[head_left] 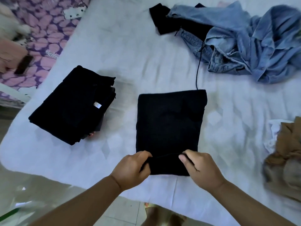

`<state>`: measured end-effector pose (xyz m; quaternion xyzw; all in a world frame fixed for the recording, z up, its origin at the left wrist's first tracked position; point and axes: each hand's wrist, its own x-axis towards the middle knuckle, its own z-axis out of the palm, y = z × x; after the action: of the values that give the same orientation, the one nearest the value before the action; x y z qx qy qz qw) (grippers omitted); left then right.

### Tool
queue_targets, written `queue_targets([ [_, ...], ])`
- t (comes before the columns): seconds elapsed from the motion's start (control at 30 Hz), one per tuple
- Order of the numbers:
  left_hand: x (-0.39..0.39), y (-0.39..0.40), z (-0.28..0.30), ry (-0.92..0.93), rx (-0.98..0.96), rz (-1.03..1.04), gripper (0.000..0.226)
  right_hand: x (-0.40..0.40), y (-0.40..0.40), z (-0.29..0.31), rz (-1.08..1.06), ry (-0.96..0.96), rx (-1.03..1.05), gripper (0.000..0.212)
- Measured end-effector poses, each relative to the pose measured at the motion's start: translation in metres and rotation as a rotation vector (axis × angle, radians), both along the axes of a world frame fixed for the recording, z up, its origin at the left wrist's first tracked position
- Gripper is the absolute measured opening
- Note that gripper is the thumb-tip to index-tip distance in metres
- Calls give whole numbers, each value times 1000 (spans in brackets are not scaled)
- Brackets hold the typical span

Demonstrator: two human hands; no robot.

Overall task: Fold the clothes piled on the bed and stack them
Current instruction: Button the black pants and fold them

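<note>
With my left hand (130, 168) and right hand (199, 168) each pinching a near corner of the black garment (169, 121) lying flat mid-bed, I judge I'm mid-fold: next, carry this hem to the far edge, then onto the black stack (71, 106).

— What are the hands doing?
— The left hand (130, 168) and the right hand (201, 168) each pinch a near corner of a black garment (169, 121) lying flat on the white bed (146, 54), its near edge lifted.
— And around it?
— A stack of folded black clothes (71, 105) lies to the left. Crumpled denim (244, 41) sits far right, over another black piece (161, 18). A brown garment (283, 157) lies at the right edge.
</note>
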<state>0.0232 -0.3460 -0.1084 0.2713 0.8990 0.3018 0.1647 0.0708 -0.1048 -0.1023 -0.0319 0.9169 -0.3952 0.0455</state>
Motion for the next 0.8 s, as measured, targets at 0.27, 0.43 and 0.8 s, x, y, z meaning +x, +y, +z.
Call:
queue_targets([
  [0.27,-30,30,44,-151,204,330,18,-39,11,48,-381,-226,-423,12],
  [0.43,-91,58,35,-131,286,568,11,-76,14,33,-446,-280,-508,48],
  [0.8,-123,80,-27,263,-133,370,59,-119,8,-38,-394,64,467,62],
])
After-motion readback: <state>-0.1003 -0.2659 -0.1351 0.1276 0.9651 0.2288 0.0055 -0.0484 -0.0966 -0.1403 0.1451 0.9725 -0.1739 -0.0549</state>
